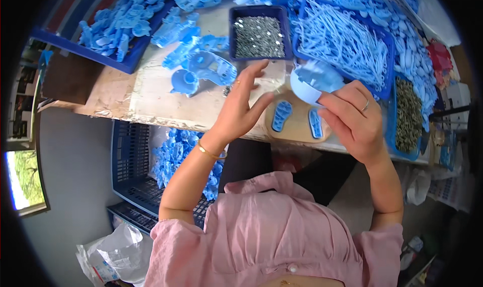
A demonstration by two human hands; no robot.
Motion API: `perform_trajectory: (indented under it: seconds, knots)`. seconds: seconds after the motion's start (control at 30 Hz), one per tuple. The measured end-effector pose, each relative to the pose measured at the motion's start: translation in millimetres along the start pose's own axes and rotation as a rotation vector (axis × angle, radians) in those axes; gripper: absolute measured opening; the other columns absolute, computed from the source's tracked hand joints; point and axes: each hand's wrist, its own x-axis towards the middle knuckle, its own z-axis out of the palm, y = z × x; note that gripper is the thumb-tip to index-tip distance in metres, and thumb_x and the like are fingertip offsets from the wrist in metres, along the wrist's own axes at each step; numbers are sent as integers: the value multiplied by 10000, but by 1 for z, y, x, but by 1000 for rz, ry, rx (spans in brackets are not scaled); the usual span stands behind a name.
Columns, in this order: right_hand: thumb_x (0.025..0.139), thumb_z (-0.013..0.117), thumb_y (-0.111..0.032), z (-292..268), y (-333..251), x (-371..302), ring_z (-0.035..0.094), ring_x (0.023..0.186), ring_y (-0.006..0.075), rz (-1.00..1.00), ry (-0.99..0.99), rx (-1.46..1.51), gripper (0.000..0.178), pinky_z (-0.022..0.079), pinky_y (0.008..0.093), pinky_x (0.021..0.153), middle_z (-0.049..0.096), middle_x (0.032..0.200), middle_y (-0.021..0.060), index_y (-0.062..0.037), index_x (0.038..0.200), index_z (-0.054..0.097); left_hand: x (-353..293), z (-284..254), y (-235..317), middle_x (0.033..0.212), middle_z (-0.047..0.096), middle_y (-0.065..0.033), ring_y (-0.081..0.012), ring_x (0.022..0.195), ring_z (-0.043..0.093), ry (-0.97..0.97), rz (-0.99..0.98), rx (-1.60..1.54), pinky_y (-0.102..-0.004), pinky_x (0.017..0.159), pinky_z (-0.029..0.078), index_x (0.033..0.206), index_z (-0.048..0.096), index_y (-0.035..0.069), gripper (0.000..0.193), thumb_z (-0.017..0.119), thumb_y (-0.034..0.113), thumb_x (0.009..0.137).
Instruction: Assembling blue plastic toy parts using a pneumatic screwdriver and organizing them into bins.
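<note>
My right hand (356,118) pinches the rim of a light blue, curved, cup-like plastic part (306,88), whose far side is smeared by motion. My left hand (241,103) is held over the table edge with its fingers apart and nothing between them. Below the two hands lies a tan board (297,128) with two blue foot-shaped plastic pieces set in it, the left piece (282,116) and the right piece (315,123). To the left of my left hand, a blue molded plastic part (214,68) and a small blue cup-shaped part (184,81) rest on the table.
A dark blue tray of small shiny metal pieces (232,38) stands at the back middle. Right of it, a blue tray (391,53) holds thin blue plastic sticks. A bin (395,131) with small brownish pieces is at the right. A dark crate (123,156) of blue parts sits below the table.
</note>
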Motion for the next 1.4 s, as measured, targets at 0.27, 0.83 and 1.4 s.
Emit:
perform_trajectory:
  seconds: [0.27, 0.83, 1.4]
  knots:
    - [689, 643, -62, 60, 6, -55, 574, 744, 191, 30, -125, -191, 342, 488, 310, 623, 588, 836, 15, -72, 1027, 691, -16, 27, -8, 1340, 479, -201, -390, 1240, 433, -169, 132, 337, -445, 1051, 367, 1368, 387, -2, 762, 765, 167, 728]
    - [816, 603, -99, 64, 10, -55, 592, 967, 229, 229, -522, -71, 276, 509, 338, 801, 610, 1011, 75, -56, 1087, 636, -26, 28, -7, 1367, 456, -193, -392, 1295, 383, -163, 44, 334, -444, 1088, 317, 1375, 380, 1, 682, 713, 137, 796]
    - [863, 645, -138, -9, 178, -57, 614, 757, 230, 520, -23, -491, 113, 481, 339, 639, 589, 864, 58, -119, 970, 675, -17, 33, 16, 1358, 479, -202, -380, 1280, 423, -137, 108, 420, -450, 1075, 322, 1322, 449, 11, 560, 684, 116, 825]
